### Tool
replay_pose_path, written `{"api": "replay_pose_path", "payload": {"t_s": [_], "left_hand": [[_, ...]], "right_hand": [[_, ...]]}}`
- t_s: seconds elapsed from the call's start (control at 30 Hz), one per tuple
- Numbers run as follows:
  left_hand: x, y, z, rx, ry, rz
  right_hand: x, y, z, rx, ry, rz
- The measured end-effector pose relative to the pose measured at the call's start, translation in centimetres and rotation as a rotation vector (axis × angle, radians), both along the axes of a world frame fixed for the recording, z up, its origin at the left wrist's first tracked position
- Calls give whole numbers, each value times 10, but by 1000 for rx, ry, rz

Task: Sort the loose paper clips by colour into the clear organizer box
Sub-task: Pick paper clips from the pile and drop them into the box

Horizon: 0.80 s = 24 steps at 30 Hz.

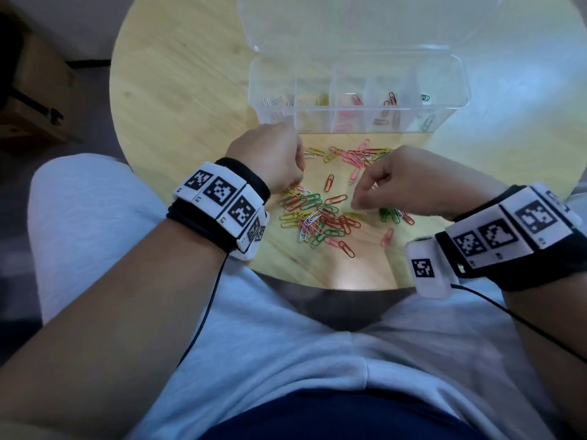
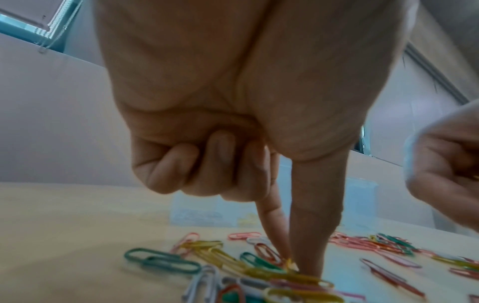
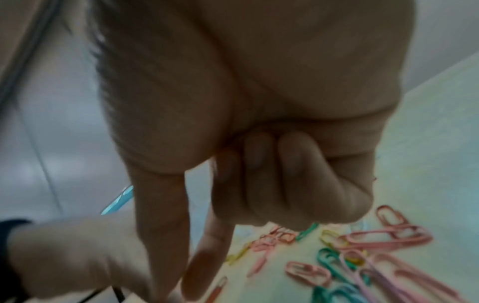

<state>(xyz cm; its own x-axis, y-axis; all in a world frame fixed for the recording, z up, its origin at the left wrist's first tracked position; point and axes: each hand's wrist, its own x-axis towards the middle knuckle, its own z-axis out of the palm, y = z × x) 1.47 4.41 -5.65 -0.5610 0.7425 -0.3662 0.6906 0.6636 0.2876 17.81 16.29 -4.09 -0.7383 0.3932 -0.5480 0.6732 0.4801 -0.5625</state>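
Loose paper clips (image 1: 317, 214) in red, green, yellow, pink and white lie heaped on the round wooden table (image 1: 190, 106) between my hands. The clear organizer box (image 1: 317, 123) stands behind them, lid open, with a few clips in its compartments. My left hand (image 2: 295, 266) reaches down into the heap, thumb and index finger pinching a yellow clip (image 2: 290, 264), the other fingers curled. My right hand (image 1: 357, 203) hovers low over the heap's right side. Its thumb and index finger (image 3: 204, 266) point down close together; the blur hides whether they hold anything.
The box's open lid (image 1: 349, 23) leans back behind the compartments. A second scatter of pink and yellow clips (image 1: 359, 155) lies just before the box. Green clips (image 1: 389, 214) sit under my right hand. The table's near edge (image 1: 317, 285) is at my lap.
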Motion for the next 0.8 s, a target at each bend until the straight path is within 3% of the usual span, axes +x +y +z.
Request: {"api": "replay_pose_path", "payload": {"t_s": [0.2,0.37,0.6,0.8], "left_hand": [[0,-2,0,0,62,50],[1,-1,0,12,-15,3],[-2,-2,-1,82,-7,-27],[-2,-1,-1,36,-12,5]], "right_hand": [[-6,-14,-8,197,-78,120],[-9,-16,-7,298,-103,158],[-9,-17,-8,227,-117,153],[-8,-18,-10,177,-101,148]]}}
